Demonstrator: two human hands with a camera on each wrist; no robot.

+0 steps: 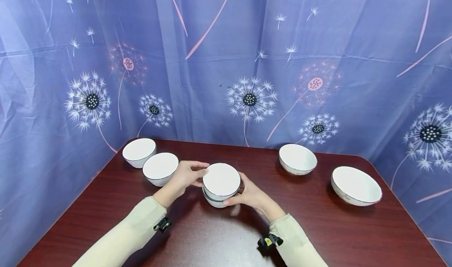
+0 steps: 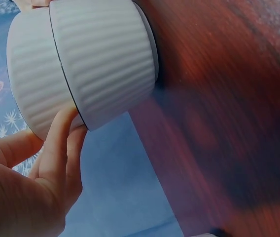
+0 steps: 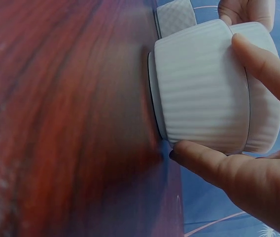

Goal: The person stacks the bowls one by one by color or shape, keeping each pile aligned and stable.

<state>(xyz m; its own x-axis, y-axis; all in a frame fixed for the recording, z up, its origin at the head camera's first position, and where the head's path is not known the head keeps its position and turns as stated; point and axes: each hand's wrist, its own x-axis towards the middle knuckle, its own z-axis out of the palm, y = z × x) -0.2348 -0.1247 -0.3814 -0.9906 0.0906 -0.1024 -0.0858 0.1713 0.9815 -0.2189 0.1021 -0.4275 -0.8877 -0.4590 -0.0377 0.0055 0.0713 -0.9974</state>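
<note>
Two white bowls with ribbed sides and dark rim lines stand stacked in front of me on the table. The upper bowl sits partly inside the lower bowl. From the left, my left hand holds the upper bowl between thumb and fingers, its fingertips right by the lower bowl's rim in the left wrist view. On the other side my right hand grips the lower bowl, with digits spread round its wall in the right wrist view. The lower bowl's base is at the tabletop.
Two white bowls with a textured pattern, a nearer bowl and a farther bowl, stand at the back left of the dark red table. Two wider white bowls stand right, one farther back, one nearer. A blue dandelion curtain hangs behind.
</note>
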